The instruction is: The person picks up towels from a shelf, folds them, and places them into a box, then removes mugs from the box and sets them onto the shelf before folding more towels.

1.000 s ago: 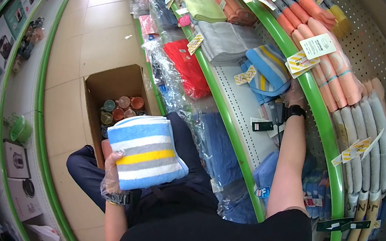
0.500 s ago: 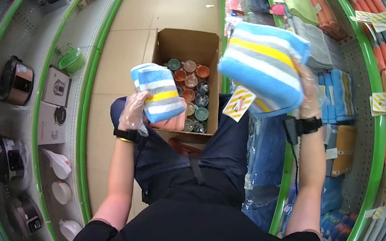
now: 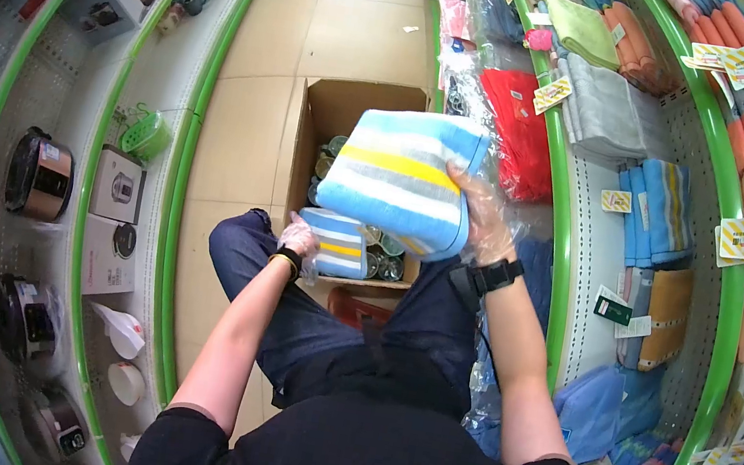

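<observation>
the right hand (image 3: 482,216) pinched a large striped towel (image 3: 401,169) by its edge, in the centre of the frame. the left hand (image 3: 300,238) gripped a smaller towel (image 3: 338,249), just below, over a box (image 3: 328,109) with cups (image 3: 391,245).

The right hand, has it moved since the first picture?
Yes. The right hand came out of the shelf, leftward in the view, toward the cardboard box.

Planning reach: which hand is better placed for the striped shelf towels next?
Right, likely: right hand sits nearer the striped shelf towels, though holding a large towel; left hand, farther away, holds another towel.
</observation>
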The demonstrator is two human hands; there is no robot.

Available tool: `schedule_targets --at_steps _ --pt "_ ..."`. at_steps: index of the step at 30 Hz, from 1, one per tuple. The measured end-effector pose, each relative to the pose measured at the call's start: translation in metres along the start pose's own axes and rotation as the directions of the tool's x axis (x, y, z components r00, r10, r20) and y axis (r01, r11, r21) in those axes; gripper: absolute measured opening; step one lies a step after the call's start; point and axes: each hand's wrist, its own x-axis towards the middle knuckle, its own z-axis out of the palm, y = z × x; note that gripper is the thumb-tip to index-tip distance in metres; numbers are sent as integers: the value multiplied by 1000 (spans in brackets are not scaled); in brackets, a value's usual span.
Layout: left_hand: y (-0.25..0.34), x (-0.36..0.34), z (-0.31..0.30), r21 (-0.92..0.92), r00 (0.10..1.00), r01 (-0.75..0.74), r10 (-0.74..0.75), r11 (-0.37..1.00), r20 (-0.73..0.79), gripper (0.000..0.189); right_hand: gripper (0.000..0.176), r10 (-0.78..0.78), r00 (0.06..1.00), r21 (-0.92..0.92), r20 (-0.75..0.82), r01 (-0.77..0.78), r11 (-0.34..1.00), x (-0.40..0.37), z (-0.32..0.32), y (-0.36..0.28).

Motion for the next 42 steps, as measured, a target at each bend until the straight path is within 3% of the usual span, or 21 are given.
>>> schedule_targets --at_steps 4,6,8,9,12,14,15,17,18,19,20,22,23,26,30,31,32,34,35,40,42 --pt "17 -27 -37 -81 913 -406 407 910 -4 40 39 35 999 -3 -24 -35 999 -13 -10 13" --pt "40 -91 -85 -836 933 -120 348 535 89 46 39 21 1000 -33 -21 -22 999 -19 -3 11" --pt "37 -113 -113 -938 753 296 560 180 345 61 39 24 999 -54 -26 -25 998 -27 9 10" --pt "40 -124 -119 -941 759 291 557 173 337 61 39 -10 1000 -97 -13 9 995 -31 20 7" --pt "64 -168 -120 -384 686 -716 689 583 -234 60 38 -47 998 -181 46 55 982 -46 53 3" --pt "67 -188 -114 459 354 -755 880 469 -316 61 38 -54 995 -217 81 71 974 -53 59 13" --pt "59 -187 -102 462 356 -752 880 470 -316 61 38 -24 997 -260 80 44 965 -54 57 22" --pt "33 -162 -51 -176 479 -877 777 448 -408 60 42 62 997 -394 48 -38 918 -55 50 39" --pt "23 -152 -29 -481 555 -806 724 345 -411 61 45 83 997 -433 -7 -77 898 -59 47 47" --pt "18 -147 -15 -969 766 -224 596 -100 -239 71 45 64 998 -453 17 -49 890 -62 40 53" --pt "30 -161 -37 -969 763 -226 601 -97 -238 71 44 44 998 -471 41 -20 882 -66 36 55" --pt "48 -187 -76 -647 650 580 760 -495 1 78 48 26 1000 -579 -12 -28 815 -77 34 49" --pt "44 -184 -67 -710 749 478 662 -517 22 82 53 9 998 -678 -63 -50 733 -82 34 49" --pt "26 -186 -61 -836 822 327 568 -440 22 82 59 -367 929 -685 -53 234 690 -93 31 70" --pt "7 -191 -66 -977 590 194 806 -90 43 79 61 -114 991 -440 73 135 888 -108 11 62" --pt "2 -186 -96 -924 482 -269 869 270 113 76 52 -197 975 -316 97 218 923 -113 15 66" --pt "1 -185 -85 -937 511 -236 853 257 105 78 52 -195 976 -321 99 217 922 -115 8 70" --pt "72 -226 -143 -585 304 -786 949 199 -85 84 47 -160 983 -235 85 176 956 -116 -13 79" --pt "75 -250 -166 -771 492 -510 865 382 103 96 46 -144 986 -237 86 161 958 -118 -12 75" --pt "84 -261 -180 -617 443 -748 876 245 -190 102 47 -217 976 -383 3 201 902 -123 0 60" --pt "83 -262 -164 -679 564 -689 776 253 -282 96 63 -312 950 -654 -1 236 719 -120 -18 66"
